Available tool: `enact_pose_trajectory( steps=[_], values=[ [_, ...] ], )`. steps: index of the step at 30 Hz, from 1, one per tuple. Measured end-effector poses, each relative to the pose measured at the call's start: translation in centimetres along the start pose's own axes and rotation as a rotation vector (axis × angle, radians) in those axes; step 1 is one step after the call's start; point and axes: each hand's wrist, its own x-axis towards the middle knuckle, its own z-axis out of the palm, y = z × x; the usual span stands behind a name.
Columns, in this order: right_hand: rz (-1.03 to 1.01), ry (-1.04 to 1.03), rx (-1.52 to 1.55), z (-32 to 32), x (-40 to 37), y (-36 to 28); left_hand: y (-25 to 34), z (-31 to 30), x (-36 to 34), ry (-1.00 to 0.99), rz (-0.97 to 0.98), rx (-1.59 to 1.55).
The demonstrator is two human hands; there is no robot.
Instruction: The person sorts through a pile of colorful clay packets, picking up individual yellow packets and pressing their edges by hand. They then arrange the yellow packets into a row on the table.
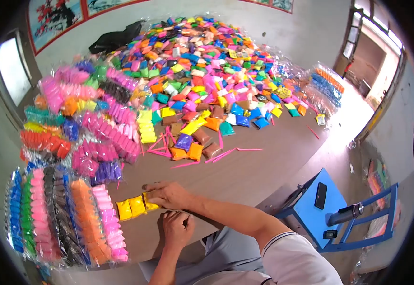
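Head cam: only one view here, looking down over a brown table (249,178) absolutely buried in little colour packets.
Right hand (169,194): reaches across from the white-sleeved arm and lies knuckles-up on the table, fingers stretched out, not wrapped around anything. The fingertips rest on the near end of the yellow packets.
Yellow packets (131,207): three of them joined in a short strip, flat on the table near its front edge, just in front of both hands and right beside the pink bundle.
Left hand (178,229): sits at the table edge just behind the right hand, fingers curled into a loose fist. Honestly can't tell if there's anything inside it. It's close to the yellow strip but not touching it.
Pink bundle (109,223): a long wrapped stack, touching or nearly touching the strip's far end.
Orange bundle (87,221): next one over, then more wrapped stacks in black, pink, green and blue.
Loose heap (202,61): a huge mixed pile covering the far half of the table, well apart from the hands.
Pink sticks (226,153): a few thin plastic ones scattered on bare tabletop between the heap and the hands.
Blue stool (306,213): stands off the table's side, with a black phone (320,195) lying on it and a dark flask (344,214) resting across its frame.
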Motion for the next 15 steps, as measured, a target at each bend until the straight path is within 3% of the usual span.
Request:
enact_pose_trajectory(
  steps=[1,2,4,7,10,15],
  values=[
    [-0.037,0.238,0.115,0.7,0.3,0.3,-0.1,0.1,-0.1,-0.006,-0.016,0.003],
    [-0.038,0.256,0.110,0.2,0.3,0.2,-0.1,0.2,-0.2,-0.011,-0.031,0.005],
    [0.375,0.269,0.310,-1.1,0.2,0.3,-0.2,0.2,-0.3,-0.018,-0.022,0.027],
    [0.515,0.350,0.333,-1.0,-0.3,1.2,-0.3,0.7,-0.3,-0.022,-0.005,0.054],
    [0.521,0.480,0.481,-1.0,-0.3,0.0,-0.7,0.8,-0.5,-0.037,-0.001,0.114],
    [0.478,0.509,0.372,0.0,-1.9,0.0,-0.8,1.1,-0.7,-0.056,0.017,0.178]
  ],
)
